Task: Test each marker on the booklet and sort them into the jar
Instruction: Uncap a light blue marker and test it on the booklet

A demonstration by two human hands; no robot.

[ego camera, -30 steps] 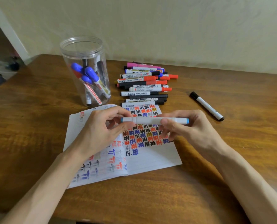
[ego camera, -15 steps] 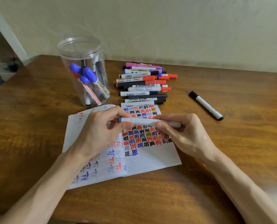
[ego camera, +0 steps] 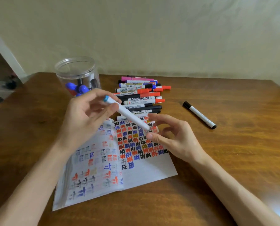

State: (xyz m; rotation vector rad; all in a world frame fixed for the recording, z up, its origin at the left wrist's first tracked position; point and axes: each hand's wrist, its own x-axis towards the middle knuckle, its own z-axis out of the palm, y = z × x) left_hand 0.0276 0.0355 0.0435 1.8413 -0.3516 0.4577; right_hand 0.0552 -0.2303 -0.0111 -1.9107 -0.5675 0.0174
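Note:
My left hand holds a white marker with a light-blue end, tilted with the blue end up toward the jar. My right hand hovers just right of the marker's lower end, fingers loosely spread, thumb near the tip; I cannot tell if it touches. Both hands are above the open booklet, whose pages are covered in red, blue and black test marks. The clear plastic jar stands behind my left hand with several blue- and black-capped markers inside.
A pile of markers with red, black, blue and pink caps lies behind the booklet. A single black-capped white marker lies alone to the right. The wooden table meets a pale wall at the back.
The marker, held level by both hands before, has swung up at its left end. My left hand lifted it toward the jar and my right hand let go and opened.

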